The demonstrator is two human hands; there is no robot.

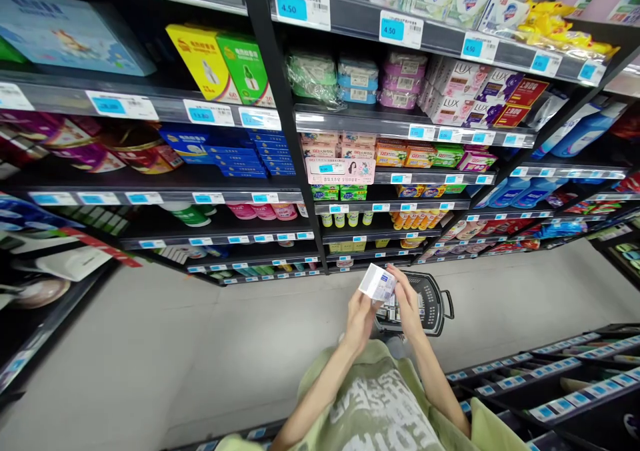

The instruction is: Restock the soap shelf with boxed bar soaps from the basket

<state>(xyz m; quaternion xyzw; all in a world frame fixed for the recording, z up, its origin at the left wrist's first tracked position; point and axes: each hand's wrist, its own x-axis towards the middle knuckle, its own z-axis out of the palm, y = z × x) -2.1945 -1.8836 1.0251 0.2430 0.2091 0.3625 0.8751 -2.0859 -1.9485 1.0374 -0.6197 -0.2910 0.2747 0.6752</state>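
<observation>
Left hand [361,321] has a grip on a small white box [374,281] from its near left side, and the right hand [409,304] has its fingers up against the right edge, so the box is held between the two. It's out in front of the body and tilted. From this angle it overlaps the left part of a dark basket [431,302] with a looped handle on the right.

Hard to make out: the right arm and hand cover some of the basket too, and the small packs [390,312] inside are only partly visible. Can't really see the left thumb or the underside of the box. The boxes along the top shelf are cut off by the frame.

Writing-wise, the box has a blue patch and tiny print, way too small for me to read. Easiest brand to read is LUX, on the stacked cartons [456,109] up on the shelf. Several price tags [300,9] say 4.50, the yellow carton [204,64] shows a 60, and the green carton [246,69] next to it looks like 30. The big white lettering on the green shirt [385,404] is too crumpled to read.
</observation>
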